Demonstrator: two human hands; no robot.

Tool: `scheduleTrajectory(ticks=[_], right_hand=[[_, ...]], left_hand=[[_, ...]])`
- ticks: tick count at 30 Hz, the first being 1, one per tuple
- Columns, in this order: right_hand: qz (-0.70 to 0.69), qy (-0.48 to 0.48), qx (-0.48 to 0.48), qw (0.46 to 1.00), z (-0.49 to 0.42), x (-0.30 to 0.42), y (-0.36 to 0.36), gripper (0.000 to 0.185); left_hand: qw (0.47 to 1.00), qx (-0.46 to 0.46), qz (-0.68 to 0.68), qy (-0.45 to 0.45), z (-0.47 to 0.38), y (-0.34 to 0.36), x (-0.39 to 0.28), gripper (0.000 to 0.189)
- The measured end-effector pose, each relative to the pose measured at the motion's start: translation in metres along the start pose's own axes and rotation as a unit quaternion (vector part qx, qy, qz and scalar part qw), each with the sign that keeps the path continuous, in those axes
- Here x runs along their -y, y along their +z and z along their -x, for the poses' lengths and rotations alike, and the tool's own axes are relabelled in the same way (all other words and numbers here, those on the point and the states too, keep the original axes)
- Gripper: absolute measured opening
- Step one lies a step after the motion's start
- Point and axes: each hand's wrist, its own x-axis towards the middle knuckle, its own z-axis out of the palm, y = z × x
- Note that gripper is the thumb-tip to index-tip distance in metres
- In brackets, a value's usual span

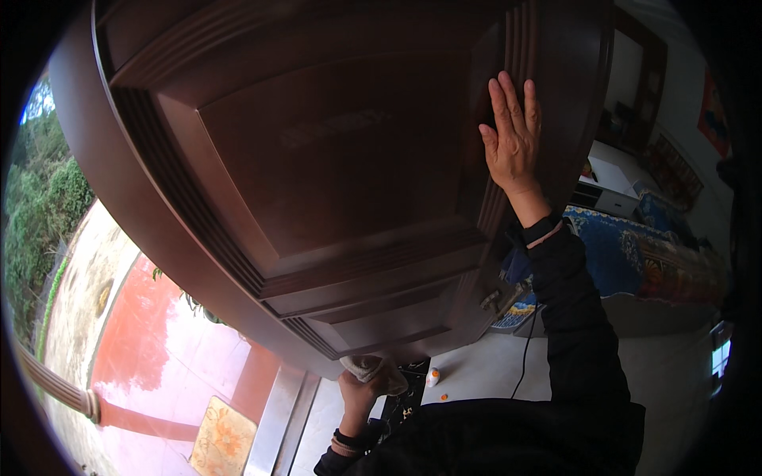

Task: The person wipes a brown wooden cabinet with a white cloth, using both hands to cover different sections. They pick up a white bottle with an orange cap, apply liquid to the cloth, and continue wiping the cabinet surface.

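Note:
A large dark brown panelled door (333, 172) fills most of the view. Across its upper panel runs a pale smear (336, 128). My right hand (514, 137) rests against the fluted moulding near the door's right side, back of the hand towards me and fingers spread, holding nothing. Low down, my left hand (357, 395) grips a bunched light-coloured cloth (364, 367) by the door's lower edge; whether the cloth touches the door I cannot tell. A metal door handle (491, 300) sits lower right, left of my right forearm.
On the pale floor stand a white bottle (433, 376) and a small orange cap (444, 397). A black cable (526, 357) hangs by my right arm. Right is a sofa with a blue patterned cover (607, 250). A metal threshold (277, 416) and a floral mat (223, 437) lie left.

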Motion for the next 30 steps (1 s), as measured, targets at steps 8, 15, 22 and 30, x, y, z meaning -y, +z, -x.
scheduleTrajectory(ticks=[8,15,22,30], right_hand=[[0.0,-0.006,-0.006,1.0,0.0,-0.001,0.0,0.053],[-0.001,0.001,-0.003,1.0,0.0,0.0,0.0,0.052],[-0.002,-0.003,-0.007,1.0,0.0,0.0,0.0,0.053],[0.0,0.002,-0.001,1.0,0.0,-0.001,0.0,0.053]], left_hand=[[1.0,0.002,0.009,0.004,-0.001,0.0,0.002,0.023],[1.0,0.0,0.003,0.007,0.0,0.0,-0.001,0.022],[1.0,0.005,0.005,0.011,-0.002,0.003,0.009,0.018],[1.0,0.003,-0.022,0.015,0.0,0.002,0.008,0.02]])
